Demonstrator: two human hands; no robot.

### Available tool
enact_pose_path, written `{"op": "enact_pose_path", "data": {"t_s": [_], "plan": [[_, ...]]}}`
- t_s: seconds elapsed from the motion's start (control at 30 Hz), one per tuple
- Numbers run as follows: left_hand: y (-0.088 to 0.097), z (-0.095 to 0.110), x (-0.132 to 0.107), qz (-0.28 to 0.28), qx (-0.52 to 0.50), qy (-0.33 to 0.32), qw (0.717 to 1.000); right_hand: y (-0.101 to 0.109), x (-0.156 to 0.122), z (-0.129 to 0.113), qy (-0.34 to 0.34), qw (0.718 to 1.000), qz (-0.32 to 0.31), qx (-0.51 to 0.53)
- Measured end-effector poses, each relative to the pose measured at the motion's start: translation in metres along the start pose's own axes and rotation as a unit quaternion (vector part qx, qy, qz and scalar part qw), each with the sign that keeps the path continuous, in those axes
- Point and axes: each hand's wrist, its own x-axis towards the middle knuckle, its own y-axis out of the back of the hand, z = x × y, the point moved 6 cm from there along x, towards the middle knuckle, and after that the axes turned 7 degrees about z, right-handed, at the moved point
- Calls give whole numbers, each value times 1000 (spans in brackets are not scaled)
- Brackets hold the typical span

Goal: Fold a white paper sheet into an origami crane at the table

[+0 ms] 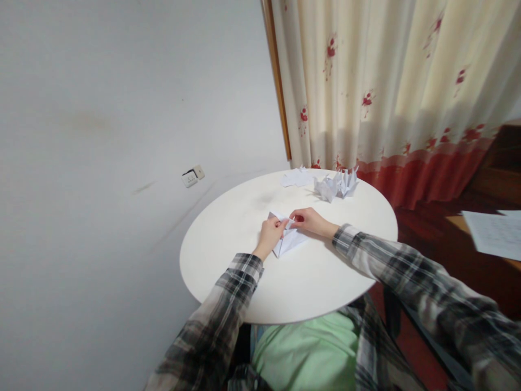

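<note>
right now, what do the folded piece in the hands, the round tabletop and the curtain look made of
Folded piece: white paper, apparently matte, judging by its thin layers and straight creases.
Round tabletop: smooth and white, perhaps laminate or painted board; soft shadows suggest low sheen.
Curtain: cloth, as its hanging folds show, with red flowers; the fibre can't be told.

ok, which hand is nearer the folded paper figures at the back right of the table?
Right. The right hand is in front of the paper figures, slightly left of them; the left hand is farther left and closer to the body.
</note>
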Motion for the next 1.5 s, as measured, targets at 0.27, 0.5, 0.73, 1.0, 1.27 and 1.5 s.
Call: {"op": "enact_pose_path", "data": {"t_s": [0.27,0.5,0.73,1.0,1.27,1.5], "plan": [[1,2,-2,-1,17,-21,1000,1,-1,-2,0,1000,-5,-12],[7,10,-1,28,5,-53,998,3,-2,5,-1,999,8,-43],[31,17,-2,203,-3,-106,973,9,-1,9,-28,996,36,-82],[18,5,5,152,3,-111,982,12,-1,9,-27,995,52,-86],[14,-7,8,94,-24,-36,995,12,0,11,-34,996,57,-65],[16,-5,8,107,-21,-28,994,12,0,10,-39,996,67,-33]]}}
